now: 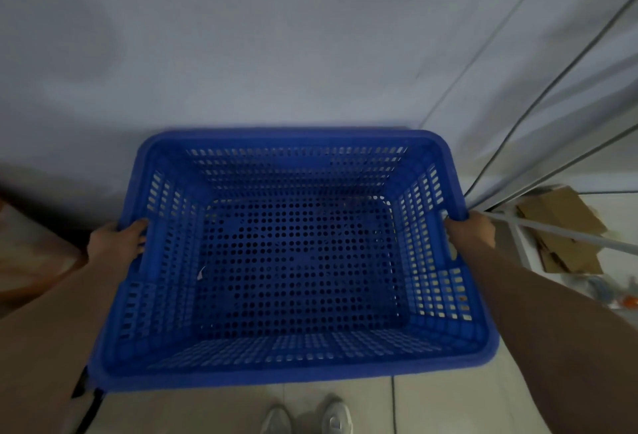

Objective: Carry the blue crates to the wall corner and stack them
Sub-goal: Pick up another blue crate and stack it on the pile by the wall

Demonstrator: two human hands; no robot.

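Observation:
A large blue perforated crate [293, 369] fills the middle of the head view, its open top facing me and its far rim close to a pale wall. My left hand [115, 242] grips the left rim, fingers curled over the edge. My right hand [471, 231] grips the right rim the same way. The crate is empty apart from a tiny scrap on its floor. Through the holes in its floor I see more blue, but I cannot tell whether another crate lies beneath.
The pale wall [276, 53] meets a side wall with dark cables [538, 116] at the right. Flattened cardboard [562, 226] lies on the tiled floor at the right. A brown box [31, 254] sits at the left. My shoes [307, 416] show below the crate.

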